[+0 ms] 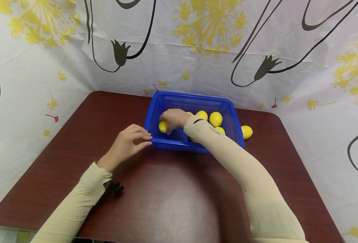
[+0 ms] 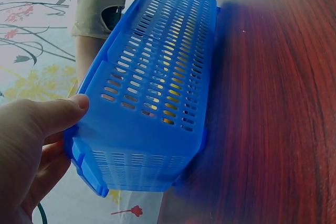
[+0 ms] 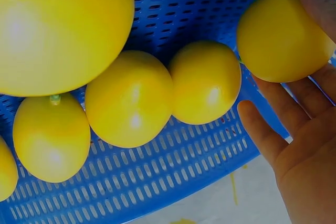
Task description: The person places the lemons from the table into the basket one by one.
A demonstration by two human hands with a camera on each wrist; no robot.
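A blue plastic basket [image 1: 179, 143] with slotted walls stands on the table and has several yellow lemons [image 1: 216, 119] in it. My right hand [image 1: 175, 118] is inside the basket at its left end, holding a lemon [image 3: 283, 38] between thumb and fingers. In the right wrist view, other lemons [image 3: 128, 98] sit in a row beside that hand. At the basket's near left corner my left hand [image 1: 128, 143] pinches the rim, thumb [image 2: 73, 108] on the outside and fingers behind it. The right forearm hides part of the basket's contents.
One more lemon [image 1: 246, 132] lies on the table just outside the basket's right wall. The dark red-brown table [image 1: 166, 199] has a patterned white cloth [image 1: 166, 40] hanging behind it and at both sides. A small black device [image 1: 114, 186] sits at the left wrist.
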